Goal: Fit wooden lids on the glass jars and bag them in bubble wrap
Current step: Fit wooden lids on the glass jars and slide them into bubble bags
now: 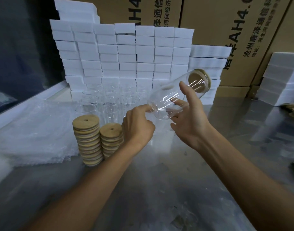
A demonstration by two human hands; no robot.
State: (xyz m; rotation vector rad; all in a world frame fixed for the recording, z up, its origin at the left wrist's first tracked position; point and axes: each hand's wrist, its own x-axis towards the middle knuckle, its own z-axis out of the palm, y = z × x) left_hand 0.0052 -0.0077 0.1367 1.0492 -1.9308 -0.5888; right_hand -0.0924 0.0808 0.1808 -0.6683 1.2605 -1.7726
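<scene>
A glass jar (174,94) with a wooden lid (198,80) fitted on its mouth is held tilted above the middle of the steel bench (159,189) — lid end raised toward the far right, base lower and toward the near left. The left hand (138,129) has its fingers curled, with the fingertips at the rim of the jar's base. The right hand (191,117) is spread under and beside the jar body, thumb raised along the near side and the other fingers showing through the glass; how firmly it bears the jar I cannot tell. Just left of the left hand stand two stacks of wooden lids (88,139), the taller one nearer the bench's left edge, each top lid with a small hole. Behind the stacks, toward the back of the bench, stand rows of open glass jars (108,104). A pile of bubble-wrap bags (34,130) lies flat by the left edge. White foam blocks (119,54) are stacked high along the back edge — more of them at the right edge — with cardboard boxes (234,30) behind. A few more lids (293,110) lie at the far right edge.
</scene>
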